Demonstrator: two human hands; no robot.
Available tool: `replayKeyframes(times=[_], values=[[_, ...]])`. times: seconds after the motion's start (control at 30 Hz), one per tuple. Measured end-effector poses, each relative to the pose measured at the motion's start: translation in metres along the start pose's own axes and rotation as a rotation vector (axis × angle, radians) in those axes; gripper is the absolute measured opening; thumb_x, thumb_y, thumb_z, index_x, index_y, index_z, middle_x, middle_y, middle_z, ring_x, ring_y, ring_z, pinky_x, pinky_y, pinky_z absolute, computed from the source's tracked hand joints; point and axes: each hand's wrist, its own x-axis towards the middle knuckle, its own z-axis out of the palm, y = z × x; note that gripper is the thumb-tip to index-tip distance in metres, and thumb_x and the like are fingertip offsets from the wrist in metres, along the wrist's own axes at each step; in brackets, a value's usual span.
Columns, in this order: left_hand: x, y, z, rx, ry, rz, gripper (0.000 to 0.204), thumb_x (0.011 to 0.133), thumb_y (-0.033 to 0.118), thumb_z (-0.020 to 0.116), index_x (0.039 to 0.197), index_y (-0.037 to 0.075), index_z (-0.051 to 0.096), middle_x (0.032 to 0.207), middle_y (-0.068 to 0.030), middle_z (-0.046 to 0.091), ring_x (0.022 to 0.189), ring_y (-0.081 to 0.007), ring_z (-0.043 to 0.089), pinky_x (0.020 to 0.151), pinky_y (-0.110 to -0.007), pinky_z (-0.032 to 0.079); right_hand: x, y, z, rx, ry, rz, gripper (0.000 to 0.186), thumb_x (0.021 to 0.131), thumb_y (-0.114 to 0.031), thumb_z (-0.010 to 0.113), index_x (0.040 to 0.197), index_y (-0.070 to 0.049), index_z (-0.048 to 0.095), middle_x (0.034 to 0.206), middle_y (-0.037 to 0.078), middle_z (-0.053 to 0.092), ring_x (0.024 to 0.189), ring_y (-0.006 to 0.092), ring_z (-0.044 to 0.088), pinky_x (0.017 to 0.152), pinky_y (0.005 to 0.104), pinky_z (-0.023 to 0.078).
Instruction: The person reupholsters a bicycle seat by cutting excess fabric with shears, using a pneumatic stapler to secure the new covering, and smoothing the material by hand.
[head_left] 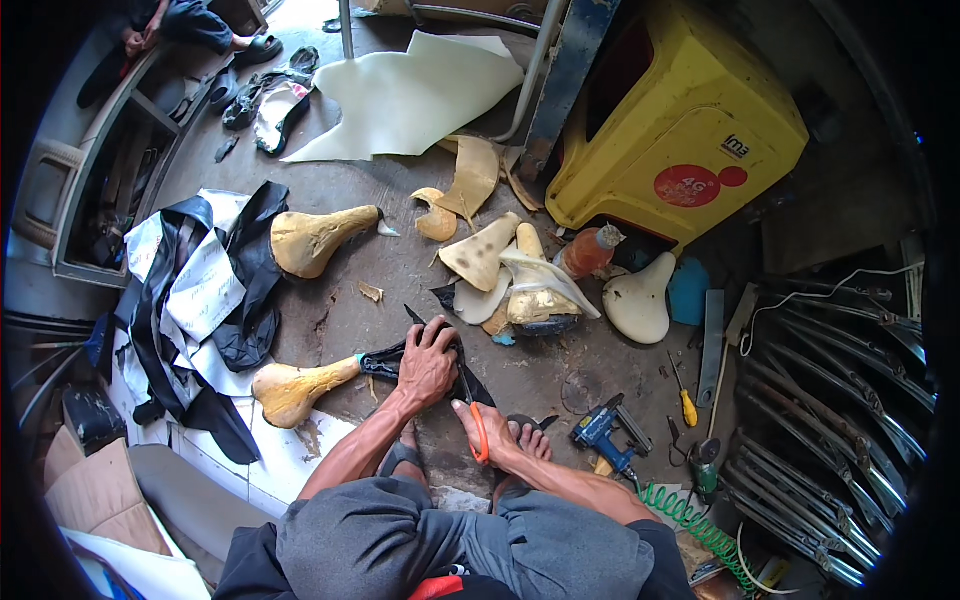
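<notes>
My left hand [426, 362] is closed on a strip of black material [391, 362] in the lower middle, pressing it over my lower legs. My right hand [492, 436] grips scissors with orange handles [478, 428], their blades at the material beside my left fingers. A yellowish foam bicycle saddle [285, 393] lies left of my hands, its narrow end next to the black strip. Beyond them lie another foam saddle [318, 242] and a pile of pale saddle pieces [480, 258]. My bare toes show behind my right hand.
Black and white scraps [210, 290] lie left; a foam sheet [400, 95] is behind. A yellow plastic box [650, 150], blue staple gun [600, 435], green coiled hose [690, 520], screwdriver [687, 405] and stacked metal bars [820, 430] are right. Another person [190, 25] sits top left.
</notes>
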Motion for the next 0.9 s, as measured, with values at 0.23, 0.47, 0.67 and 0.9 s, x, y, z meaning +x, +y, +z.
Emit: replayKeyframes(times=[0.23, 0.47, 0.67, 0.9], values=[[-0.003, -0.001, 0.003, -0.002, 0.016, 0.010, 0.023, 0.070, 0.022, 0.072, 0.084, 0.004, 0.076, 0.129, -0.0088, 0.056, 0.140, -0.0305, 0.037, 0.111, -0.053, 0.030, 0.000, -0.014, -0.016, 0.078, -0.145, 0.170, 0.067, 0.098, -0.066, 0.045, 0.089, -0.003, 0.063, 0.077, 0.019, 0.067, 0.077, 0.0350, 0.067, 0.073, 0.0452, 0.050], [-0.004, -0.003, -0.001, 0.002, -0.009, -0.003, 0.024, 0.071, 0.022, 0.072, 0.086, 0.004, 0.076, 0.129, -0.0085, 0.056, 0.140, -0.0307, 0.036, 0.112, -0.053, 0.030, -0.002, -0.017, -0.010, 0.021, -0.142, 0.162, 0.064, 0.099, -0.063, 0.046, 0.090, -0.002, 0.064, 0.077, 0.016, 0.067, 0.077, 0.0305, 0.067, 0.075, 0.0437, 0.050], [-0.009, -0.008, 0.004, 0.020, -0.002, 0.024, 0.026, 0.074, 0.022, 0.071, 0.092, 0.005, 0.076, 0.129, -0.0089, 0.056, 0.141, -0.0304, 0.036, 0.115, -0.055, 0.028, -0.021, -0.043, -0.023, 0.269, -0.292, 0.322, 0.061, 0.099, -0.061, 0.050, 0.095, -0.001, 0.062, 0.076, 0.014, 0.067, 0.075, 0.0294, 0.066, 0.071, 0.0434, 0.050], [-0.007, 0.010, -0.015, -0.258, 0.110, -0.162, 0.025, 0.083, 0.023, 0.072, 0.102, 0.006, 0.072, 0.124, -0.0099, 0.061, 0.139, -0.0363, 0.043, 0.119, -0.061, 0.020, -0.034, -0.059, -0.077, 0.001, 0.294, -0.099, 0.053, 0.092, -0.047, 0.070, 0.118, -0.003, 0.057, 0.100, 0.023, 0.069, 0.092, 0.0445, 0.067, 0.077, 0.0488, 0.052]])
